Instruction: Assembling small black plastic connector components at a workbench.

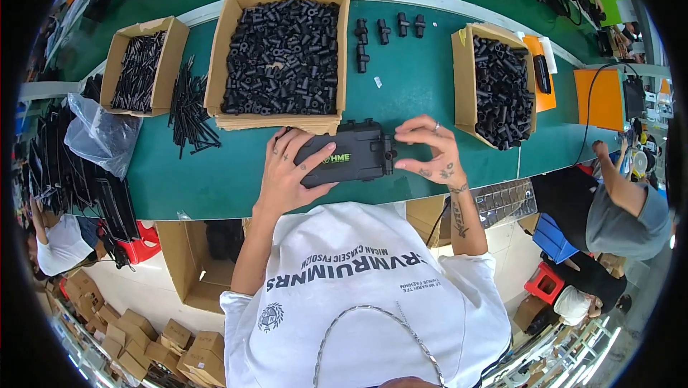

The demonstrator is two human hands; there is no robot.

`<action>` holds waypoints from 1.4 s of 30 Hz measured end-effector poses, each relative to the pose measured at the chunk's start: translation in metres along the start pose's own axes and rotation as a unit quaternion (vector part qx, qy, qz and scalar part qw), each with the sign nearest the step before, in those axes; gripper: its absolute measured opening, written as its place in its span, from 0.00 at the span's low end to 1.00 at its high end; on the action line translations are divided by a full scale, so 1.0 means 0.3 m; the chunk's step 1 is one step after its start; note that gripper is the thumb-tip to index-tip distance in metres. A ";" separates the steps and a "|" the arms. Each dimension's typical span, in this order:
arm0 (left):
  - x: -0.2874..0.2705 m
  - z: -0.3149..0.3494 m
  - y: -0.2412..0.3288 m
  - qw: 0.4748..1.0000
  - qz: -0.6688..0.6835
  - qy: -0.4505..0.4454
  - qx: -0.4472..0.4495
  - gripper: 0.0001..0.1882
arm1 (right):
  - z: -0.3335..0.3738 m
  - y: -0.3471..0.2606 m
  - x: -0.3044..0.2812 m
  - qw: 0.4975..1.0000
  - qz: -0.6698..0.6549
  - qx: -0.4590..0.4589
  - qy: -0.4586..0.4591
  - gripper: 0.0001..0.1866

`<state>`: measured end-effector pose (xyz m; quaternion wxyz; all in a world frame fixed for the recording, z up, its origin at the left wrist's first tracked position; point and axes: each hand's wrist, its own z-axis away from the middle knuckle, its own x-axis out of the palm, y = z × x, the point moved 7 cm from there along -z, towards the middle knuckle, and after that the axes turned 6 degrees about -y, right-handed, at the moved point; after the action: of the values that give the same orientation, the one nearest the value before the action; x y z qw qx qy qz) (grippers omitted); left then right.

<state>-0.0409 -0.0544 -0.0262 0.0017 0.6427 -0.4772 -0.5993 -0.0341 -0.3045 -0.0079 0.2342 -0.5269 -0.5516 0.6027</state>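
Observation:
A flat black rectangular plastic case with green lettering lies over the near side of the green table. My left hand grips its left end, thumb along the near edge and fingers spread over the top. At the case's right end sits a small black T-shaped fitting, lined up across that end. My right hand is beside this fitting, thumb and index finger curved apart with their tips close to it. No object shows between those fingers; whether the tips touch the fitting I cannot tell.
Beyond the case stands a large carton of black fittings. A smaller carton of fittings is at right; another carton holds black rods, with loose rods beside it. Several fittings stand on the green table. Other people work at both sides.

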 end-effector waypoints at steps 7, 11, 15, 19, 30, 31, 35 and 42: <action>-0.037 -0.007 0.022 0.999 0.023 0.025 0.018 0.36 | -0.054 -0.083 0.032 0.987 0.148 0.001 -0.068 0.38; -0.075 0.016 0.117 0.998 0.057 0.023 0.022 0.36 | -0.006 -0.154 -0.010 0.989 0.134 -0.026 -0.057 0.36; -0.200 0.082 0.144 0.983 0.065 0.159 0.067 0.27 | 0.056 -0.203 -0.143 0.994 0.107 -0.020 -0.020 0.37; -0.263 0.142 0.020 0.942 0.098 0.319 0.042 0.15 | 0.019 -0.235 -0.303 0.990 0.092 -0.051 0.096 0.38; -0.141 0.102 -0.125 0.981 -0.024 0.114 -0.157 0.13 | -0.839 0.102 -0.369 0.946 0.042 0.084 0.311 0.29; -0.122 0.108 -0.137 0.980 -0.027 0.117 -0.157 0.13 | -0.943 0.158 -0.381 0.945 0.059 0.080 0.313 0.30; -0.125 0.121 -0.138 0.977 -0.049 0.078 -0.194 0.14 | -1.312 0.364 -0.339 0.911 0.152 0.044 0.380 0.32; -0.125 0.108 -0.157 0.971 -0.010 0.053 -0.232 0.13 | -1.884 0.407 -0.266 0.817 0.445 -0.004 0.368 0.29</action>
<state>-0.0306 0.0129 -0.0336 0.1700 0.6606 -0.3182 -0.6584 0.5342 -0.1715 0.0035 0.1240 -0.8981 -0.1327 0.4004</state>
